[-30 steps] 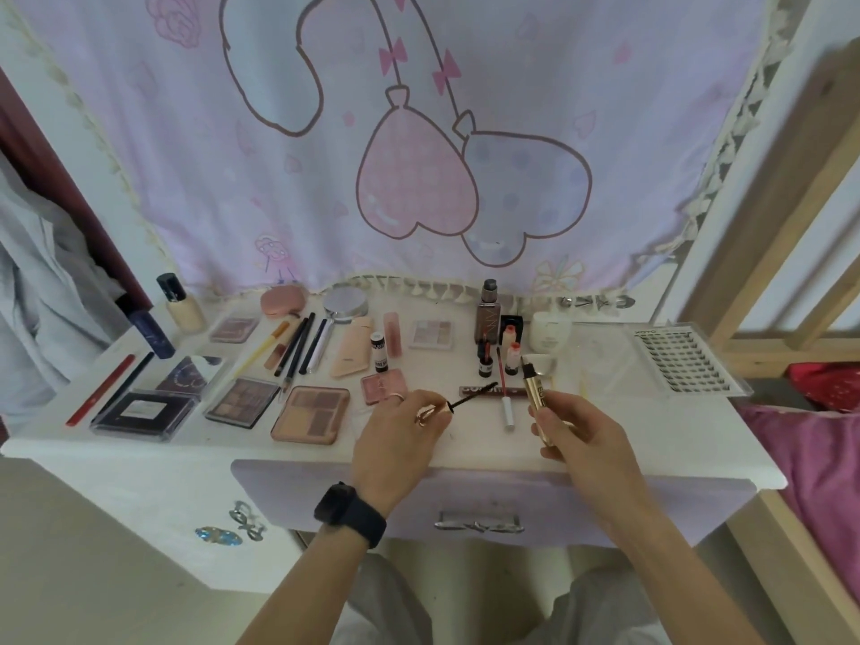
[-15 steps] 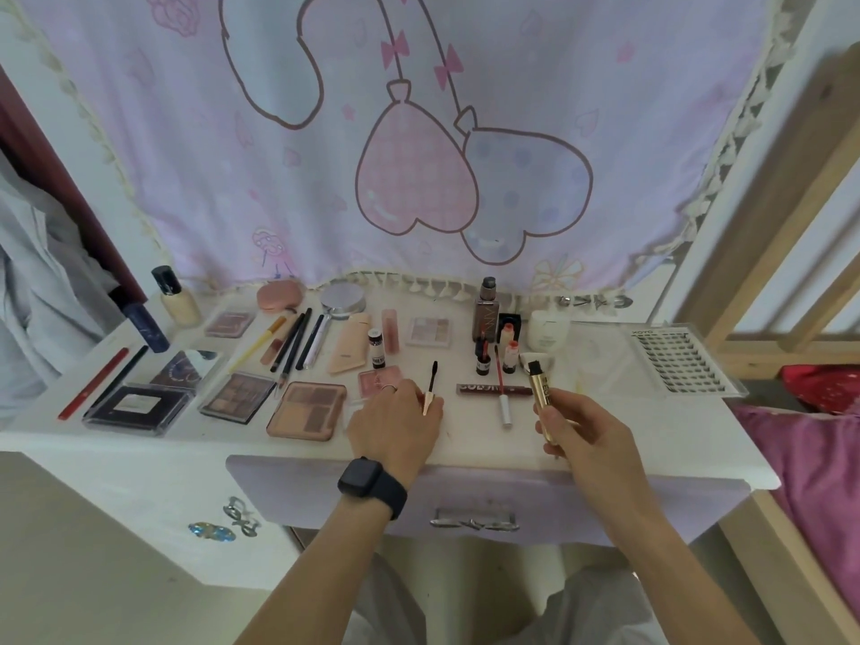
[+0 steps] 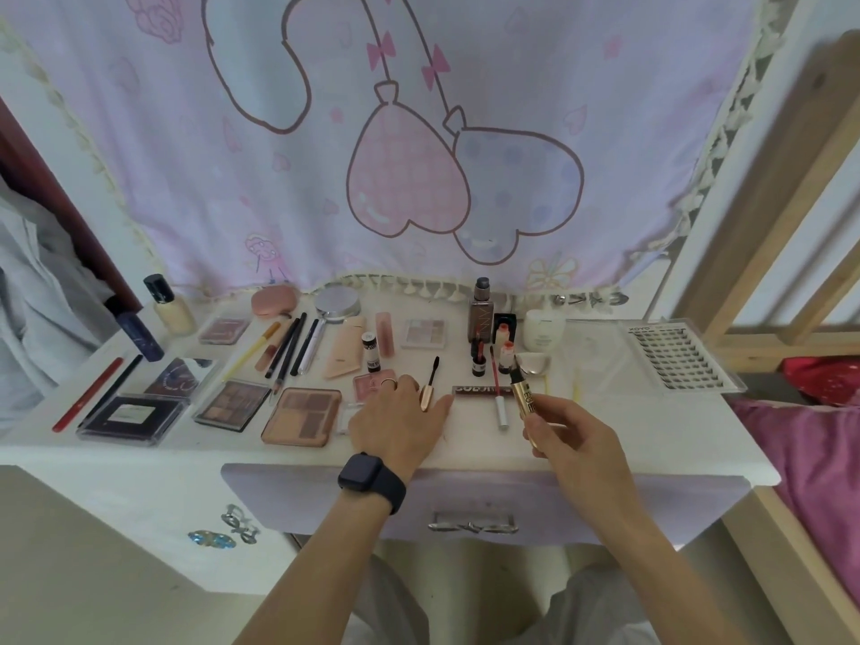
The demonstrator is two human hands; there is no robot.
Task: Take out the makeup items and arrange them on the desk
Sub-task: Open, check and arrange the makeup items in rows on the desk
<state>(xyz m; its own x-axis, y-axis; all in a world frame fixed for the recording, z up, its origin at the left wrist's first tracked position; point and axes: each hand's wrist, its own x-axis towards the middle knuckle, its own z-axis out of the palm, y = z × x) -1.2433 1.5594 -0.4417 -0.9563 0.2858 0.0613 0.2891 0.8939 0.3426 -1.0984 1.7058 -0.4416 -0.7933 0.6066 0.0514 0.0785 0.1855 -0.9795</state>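
Observation:
My left hand (image 3: 400,418) lies low on the white desk (image 3: 651,425) and pinches the gold cap of a mascara wand (image 3: 429,384), whose black brush points away from me. A dark watch sits on that wrist. To the right, my right hand (image 3: 567,435) grips the gold mascara tube (image 3: 523,395), tilted with its open dark end up. Tube and wand are apart. Several palettes (image 3: 302,416), pencils (image 3: 291,346), lip tubes (image 3: 500,393) and bottles (image 3: 480,316) lie in rows across the desk.
A clear tray of lashes (image 3: 679,358) lies at the right back. A closed drawer with a metal handle (image 3: 472,523) is under the desk's front edge. A wooden bed frame (image 3: 768,216) and pink bedding (image 3: 819,458) stand to the right, and a printed curtain (image 3: 419,132) hangs behind.
My left hand has swung the wand from pointing right at the tube to pointing away, and has lowered it onto the desk. The right hand has kept the tube nearly still.

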